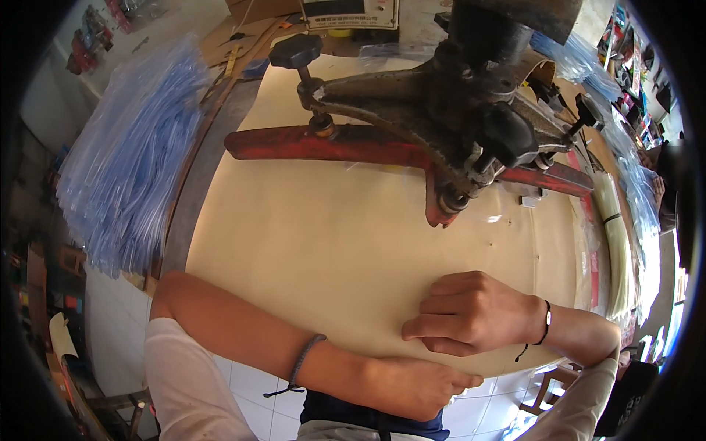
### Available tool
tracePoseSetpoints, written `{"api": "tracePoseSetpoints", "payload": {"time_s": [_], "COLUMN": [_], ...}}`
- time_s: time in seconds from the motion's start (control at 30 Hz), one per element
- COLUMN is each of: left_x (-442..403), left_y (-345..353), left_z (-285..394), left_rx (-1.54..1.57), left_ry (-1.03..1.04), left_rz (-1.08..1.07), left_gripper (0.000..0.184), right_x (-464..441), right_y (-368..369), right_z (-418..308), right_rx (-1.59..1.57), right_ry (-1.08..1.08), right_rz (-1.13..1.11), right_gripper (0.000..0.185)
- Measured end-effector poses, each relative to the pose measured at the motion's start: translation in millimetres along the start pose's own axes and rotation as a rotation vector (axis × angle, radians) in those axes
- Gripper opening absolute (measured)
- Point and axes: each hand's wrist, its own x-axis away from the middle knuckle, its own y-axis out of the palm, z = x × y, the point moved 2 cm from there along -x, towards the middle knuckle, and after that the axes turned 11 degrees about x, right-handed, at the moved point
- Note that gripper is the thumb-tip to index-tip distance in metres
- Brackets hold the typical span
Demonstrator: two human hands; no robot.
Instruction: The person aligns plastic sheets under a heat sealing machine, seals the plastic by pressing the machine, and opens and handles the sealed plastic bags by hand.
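My left hand (419, 386) is closed at the near edge of the tan sheet (294, 228), its palm turned away from view. Whatever it may hold is hidden. Just above it, my right hand (478, 312) hovers over or rests on the sheet with its fingers curled in; I cannot tell what, if anything, lies inside them. Beyond both hands stands a metal press head (471, 110) with black knobs. A red bar (331, 144) is fixed under it, across the sheet.
A large pile of clear bluish plastic pieces (140, 154) lies at the left. On the right edge sits a tied bundle of pale strips (614, 242), with more clear plastic (643, 220) beside it. A machine box (349, 15) stands at the back. Part of another person (665, 184) shows far right.
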Motion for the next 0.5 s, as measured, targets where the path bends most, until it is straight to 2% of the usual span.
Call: {"api": "tracePoseSetpoints", "payload": {"time_s": [0.13, 0.33, 0.5], "left_x": [-1, 1, 1], "left_y": [-21, -14, -16], "left_z": [-2, 0, 1], "left_rx": [-0.048, -0.139, -0.094], "left_ry": [0.036, 0.050, 0.034], "left_rz": [-0.157, -0.060, -0.121], "left_gripper": [0.017, 0.016, 0.016], "right_x": [1, -1, -3], "right_y": [2, -1, 0], "right_z": [1, -1, -1], "right_rx": [-0.027, -0.009, -0.024], "right_ry": [0.000, -0.003, -0.007], "right_rz": [0.023, 0.002, 0.017], "right_gripper": [0.019, 0.018, 0.018]}}
